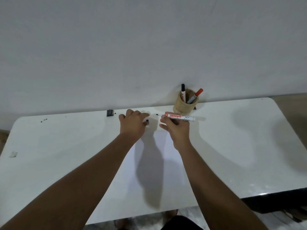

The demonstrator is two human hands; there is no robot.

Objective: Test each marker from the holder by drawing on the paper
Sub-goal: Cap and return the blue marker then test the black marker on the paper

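Marker [178, 118] uncapped, pinched in right hand [176, 128]; cap [147, 121] gripped by left hand [133, 124] at nine o'clock. Risked smearing table [232, 146], off paper [159, 163].

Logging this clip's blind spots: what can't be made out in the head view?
- Cap: mostly hidden by the left hand; only a dark blue bit shows.
- Uncapped marker: lower label line covered by the right hand.
- Holder: its wall hides both markers' lower ends.
- Paper: forearms and shadow cover much; marks unclear.
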